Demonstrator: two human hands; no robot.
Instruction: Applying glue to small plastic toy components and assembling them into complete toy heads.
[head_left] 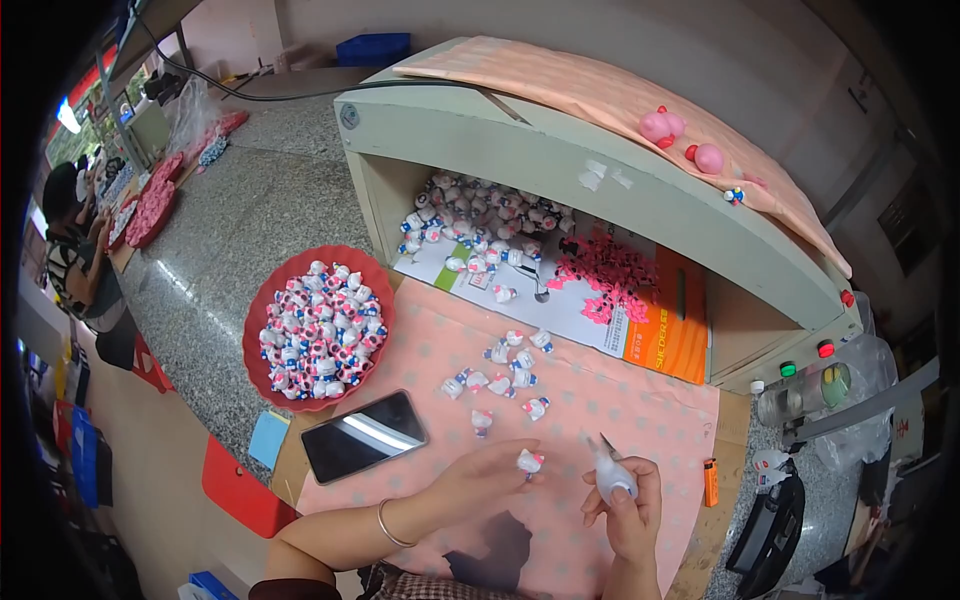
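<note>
In the head view, we pinch a small white figurine with pink and blue details (529, 462) in the fingertips of our left hand (480, 482), raised over the pink dotted cloth (600, 400) on the surface. Our right hand (625, 500) is wrapped around a small white squeeze bottle (610, 472), its nozzle tilted up-left toward the figurine. We judge a steady, close nozzle and a gentle squeeze serve best. Both forearms enter from below, wrists bent inward.
</note>
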